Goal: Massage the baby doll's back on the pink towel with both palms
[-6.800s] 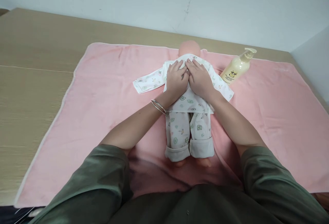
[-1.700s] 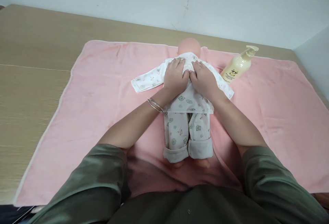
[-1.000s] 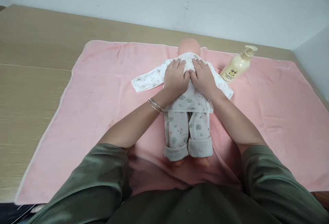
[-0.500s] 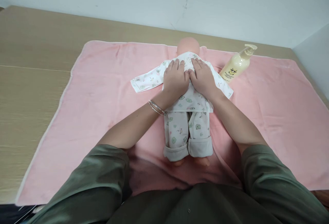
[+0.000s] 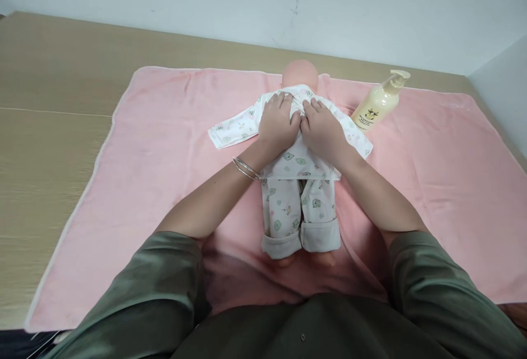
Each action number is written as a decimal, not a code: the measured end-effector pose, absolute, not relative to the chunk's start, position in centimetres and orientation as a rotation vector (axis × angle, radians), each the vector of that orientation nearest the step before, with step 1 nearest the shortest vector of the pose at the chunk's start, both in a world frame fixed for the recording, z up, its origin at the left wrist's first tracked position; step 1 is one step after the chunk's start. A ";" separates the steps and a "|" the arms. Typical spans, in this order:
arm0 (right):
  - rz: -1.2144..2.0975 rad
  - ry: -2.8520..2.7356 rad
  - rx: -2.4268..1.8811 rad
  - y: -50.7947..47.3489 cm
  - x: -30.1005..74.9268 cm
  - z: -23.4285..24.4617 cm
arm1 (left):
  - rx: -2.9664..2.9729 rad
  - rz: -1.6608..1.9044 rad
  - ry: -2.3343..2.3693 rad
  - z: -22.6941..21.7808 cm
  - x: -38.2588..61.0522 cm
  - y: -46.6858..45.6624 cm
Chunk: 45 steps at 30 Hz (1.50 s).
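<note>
Wall (image 5: 206,7): pale, finely cracked, meeting a second wall at right. Tabletop (image 5: 61,68): light wood-grain, set against the wall, seam at left. Pink blanket (image 5: 164,150): pale-edged, spread over much of the tabletop, rumpled nearest the wearer, who has dark green sleeves (image 5: 144,276). Baby doll (image 5: 307,164): one, at the blanket's middle, head toward the wall, apparently face down, no features showing; in printed long-sleeved top and matching trousers (image 5: 286,211), cuffs turned up, feet protruding. State of work: doll laid out and clothed, both hands placed on its back; this looks to be mid-course, and how much is left cannot be told. Pump bottle (image 5: 376,106): cream, cow drawing on label, just beside the doll's right-hand sleeve as viewed. Left hand (image 5: 279,122) and right hand (image 5: 323,131): palms down on the upper back, side by side, thumbs meeting or nearly so, clasping nothing visible. Bangles (image 5: 246,168): thin, silver-coloured, on the left wrist.
</note>
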State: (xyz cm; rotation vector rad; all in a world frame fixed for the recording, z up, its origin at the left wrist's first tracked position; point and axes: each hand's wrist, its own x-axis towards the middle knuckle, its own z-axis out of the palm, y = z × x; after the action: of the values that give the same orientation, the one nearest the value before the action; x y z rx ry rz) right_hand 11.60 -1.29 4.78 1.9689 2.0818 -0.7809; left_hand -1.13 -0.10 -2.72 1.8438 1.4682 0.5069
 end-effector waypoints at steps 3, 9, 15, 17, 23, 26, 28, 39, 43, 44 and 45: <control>-0.872 2.101 2.003 -0.1 13.1 3.8 | 1.881 0.525 1.487 -1.7 -0.5 -1.4; -0.811 2.068 2.057 -0.2 13.1 3.0 | 1.845 0.461 1.542 -1.3 -0.6 -0.8; -0.661 2.114 2.005 -2.2 10.9 4.2 | 1.798 0.537 1.449 -4.0 -1.7 1.0; -0.680 2.145 2.004 -2.1 11.1 4.0 | 1.787 0.570 1.458 -4.3 -1.7 0.8; -0.775 2.119 2.058 -0.7 12.7 2.9 | 1.773 0.607 1.468 -4.1 -1.4 0.1; -0.786 2.145 2.050 -0.5 13.1 2.4 | 1.779 0.596 1.497 -3.8 -1.3 0.0; -0.795 2.174 2.066 -0.5 13.6 2.0 | 1.786 0.594 1.525 -3.6 -1.2 -0.3; -0.777 2.187 2.001 -0.1 14.3 1.8 | 1.884 0.567 1.567 -2.4 -1.1 -0.3; -0.742 2.163 2.007 -1.3 12.6 2.8 | 1.842 0.570 1.486 -2.7 -1.4 0.6; -0.727 2.161 2.019 -1.8 12.2 3.0 | 1.828 0.576 1.473 -2.8 -1.4 0.7; -0.712 2.162 2.032 -2.1 11.8 3.2 | 1.816 0.576 1.466 -2.9 -1.5 0.8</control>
State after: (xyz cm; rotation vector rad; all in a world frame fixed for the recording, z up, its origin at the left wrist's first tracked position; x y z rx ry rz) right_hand 11.75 -2.12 3.23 2.0317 2.1622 -0.7122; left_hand -1.48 0.76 -2.91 1.8159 1.4656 0.5758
